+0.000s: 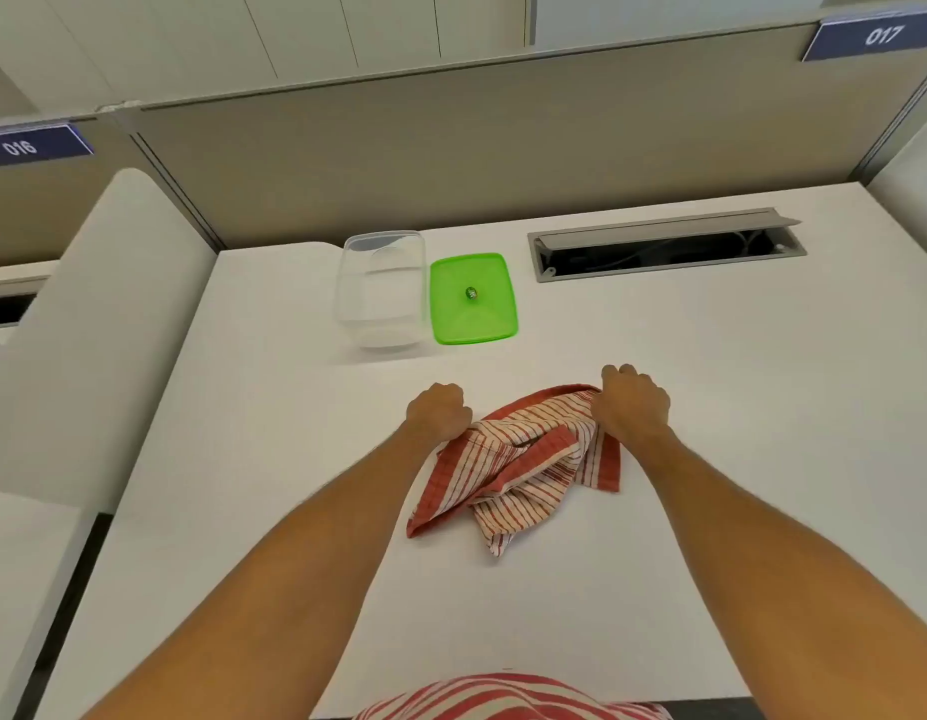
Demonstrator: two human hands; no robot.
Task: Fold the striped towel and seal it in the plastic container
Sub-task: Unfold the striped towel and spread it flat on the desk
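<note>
A red-and-white striped towel [518, 465] lies crumpled on the white desk [711, 407] in front of me. My left hand [439, 409] is closed on the towel's left edge. My right hand [633, 402] is closed on its far right corner. Farther back stands a clear plastic container [381, 291], without its lid and with nothing in it. Its green lid [473, 298] lies flat just to the right of it, with a small knob at its middle.
An open cable hatch [664, 249] is set into the desk at the back right. A beige partition [451, 163] closes the far edge. A white divider [103, 324] runs along the left side. Number plates 016 and 017 hang above.
</note>
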